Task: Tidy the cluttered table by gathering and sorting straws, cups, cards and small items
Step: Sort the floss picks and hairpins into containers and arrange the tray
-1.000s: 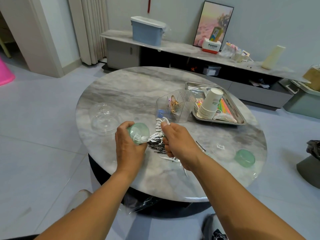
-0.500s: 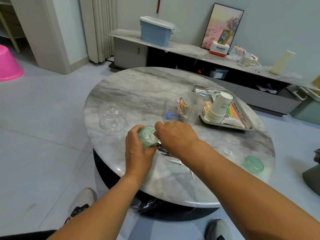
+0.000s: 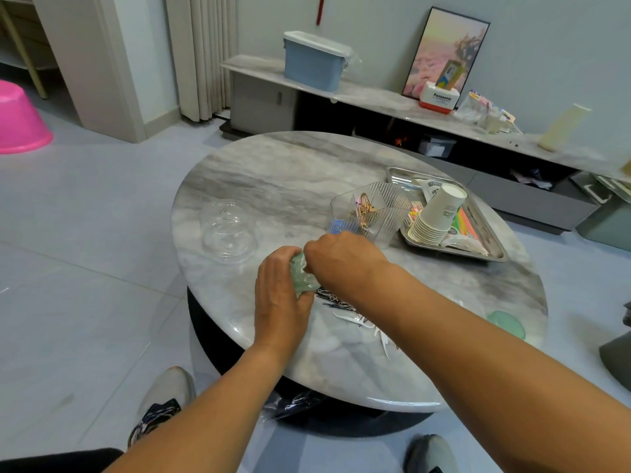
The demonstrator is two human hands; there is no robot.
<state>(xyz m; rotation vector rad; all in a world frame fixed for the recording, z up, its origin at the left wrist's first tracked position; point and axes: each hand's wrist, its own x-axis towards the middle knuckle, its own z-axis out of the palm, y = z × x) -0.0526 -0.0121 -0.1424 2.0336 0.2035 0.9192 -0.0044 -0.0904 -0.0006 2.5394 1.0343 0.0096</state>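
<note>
My left hand (image 3: 280, 302) grips a small pale green jar (image 3: 302, 278), tilted above the near part of the round marble table (image 3: 273, 172). My right hand (image 3: 341, 257) has its fingers curled at the jar's mouth, pinching white picks of which only a sliver shows. Just below the hands lie dark paper clips (image 3: 333, 298) and more loose white picks (image 3: 355, 319). Right of them a stack of paper cups (image 3: 437, 213) lies on colourful straws (image 3: 466, 221) in a metal tray (image 3: 454, 256).
A clear ribbed organizer (image 3: 375, 209) with gold clips stands beside the tray. A clear dome lid (image 3: 227, 230) sits at the table's left. A green lid (image 3: 505, 324) lies near the right edge. My shoes are close under the table's front edge.
My right hand brought the bundle of white picks from beside the jar to its mouth. My left hand tilted the jar toward it.
</note>
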